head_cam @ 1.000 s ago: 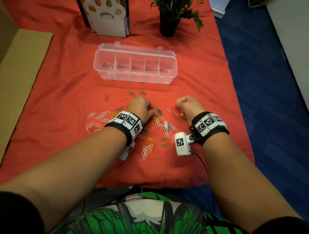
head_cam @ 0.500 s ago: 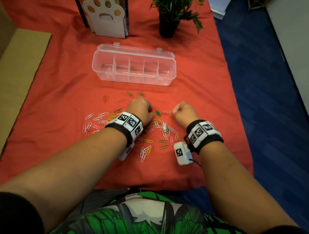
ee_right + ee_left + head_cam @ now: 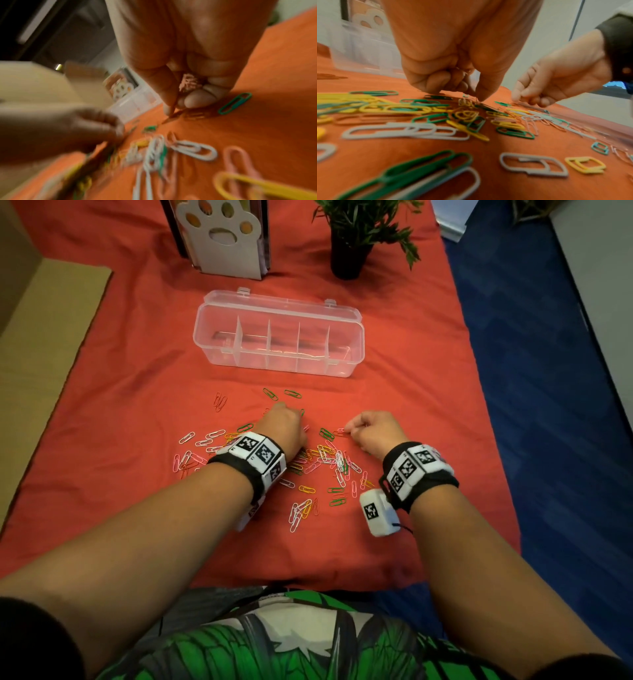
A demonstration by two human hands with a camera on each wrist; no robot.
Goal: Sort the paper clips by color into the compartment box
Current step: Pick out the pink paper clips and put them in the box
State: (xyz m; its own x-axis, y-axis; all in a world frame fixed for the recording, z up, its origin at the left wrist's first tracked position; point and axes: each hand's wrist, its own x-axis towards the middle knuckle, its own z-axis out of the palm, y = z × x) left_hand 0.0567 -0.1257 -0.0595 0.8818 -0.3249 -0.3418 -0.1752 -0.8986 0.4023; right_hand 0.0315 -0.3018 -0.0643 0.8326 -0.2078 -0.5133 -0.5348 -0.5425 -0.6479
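Coloured paper clips (image 3: 329, 457) in green, yellow, white, pink and red lie strewn on the red cloth before the clear compartment box (image 3: 277, 364), whose lid is open and whose sections look bare. My left hand (image 3: 284, 424) is curled at the pile's far left; in the left wrist view its thumb (image 3: 481, 93) presses onto clips and thin wire loops show inside the fist. My right hand (image 3: 373, 429) is curled at the far right; a bunch of pink clips (image 3: 188, 82) sits in its palm, and its thumb (image 3: 168, 102) and forefinger pinch at a clip on the cloth.
Behind the box stand a paw-print holder (image 3: 222, 237) and a potted plant (image 3: 349, 244). Cardboard (image 3: 44, 330) lies left of the cloth. Blue floor (image 3: 548, 371) drops off along the right edge. Two green clips (image 3: 270, 393) lie between the box and my left hand.
My right hand has shifted a little left and nearer, down onto clips at the pile's far edge. The left hand has stayed at its spot, a fingertip now poking forward.
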